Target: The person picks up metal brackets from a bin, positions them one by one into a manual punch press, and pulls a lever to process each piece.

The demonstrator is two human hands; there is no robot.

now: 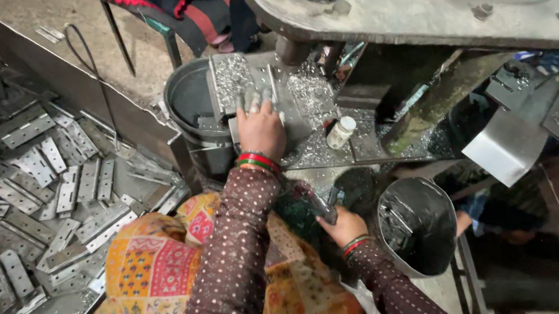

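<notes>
Left hand (261, 131) flat on a grey metal plate (244, 95) at the counter's (368, 146) left edge, fingers (254, 102) stretched out and released, pressing rather than gripping. Right hand (343, 228) low beneath the counter's front edge, fingers clenched round a dark lever handle (324, 208). Small white bottle (340, 132) upright among metal shavings just right of the plate. Grey bucket (189, 104) against the counter's left end; black bin (417, 226) below the front edge. Heap of punched metal strips (22, 200) well off left.
</notes>
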